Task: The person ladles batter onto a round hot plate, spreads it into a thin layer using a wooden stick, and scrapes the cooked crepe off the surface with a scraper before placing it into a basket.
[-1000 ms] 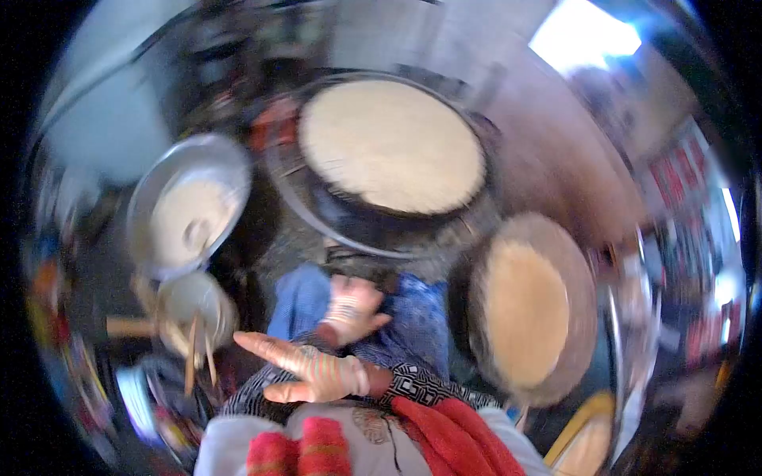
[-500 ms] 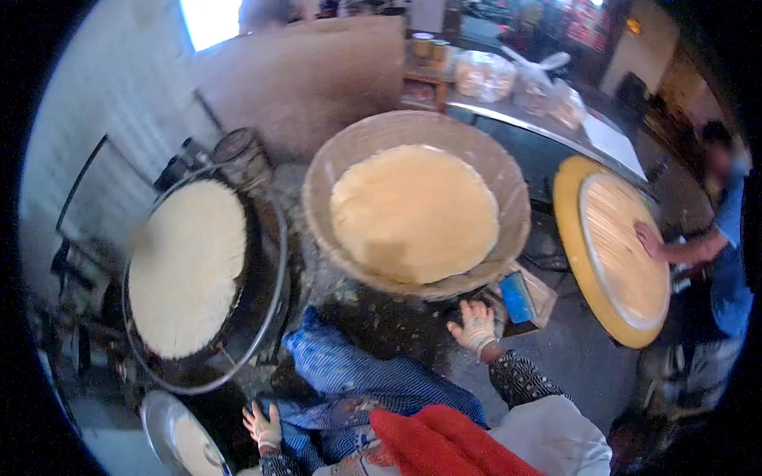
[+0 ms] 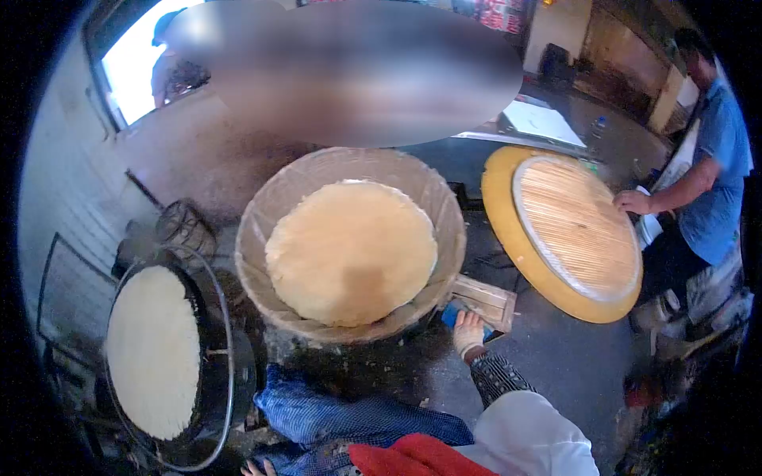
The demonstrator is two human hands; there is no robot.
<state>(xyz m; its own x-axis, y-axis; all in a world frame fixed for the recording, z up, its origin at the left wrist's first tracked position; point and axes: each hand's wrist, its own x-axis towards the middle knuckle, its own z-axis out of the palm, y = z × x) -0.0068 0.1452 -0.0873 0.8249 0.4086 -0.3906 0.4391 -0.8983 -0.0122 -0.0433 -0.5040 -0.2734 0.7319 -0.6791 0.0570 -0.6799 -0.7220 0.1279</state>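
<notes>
My right hand, in a pale glove, closes over a flat blue object beside a small wooden box. Blue shows on both sides of the hand; the object's exact kind is hidden. At the bottom edge only the fingertips of my left hand show, apart and empty, near my blue-clothed leg. A large round basket stands in front of me, holding a thick pale yellow round layer. To the left, a similar pale layer lies in a dark round pan with a metal ring.
At right, a person in a blue shirt rests a hand at the rim of a slatted round tray on a yellow disc. A wire basket stands behind the pan. A table with a white sheet is behind.
My right hand has moved from the floor by the basket onto the blue object. My left hand is now mostly out of frame. The view has shifted, and the other person stands more upright.
</notes>
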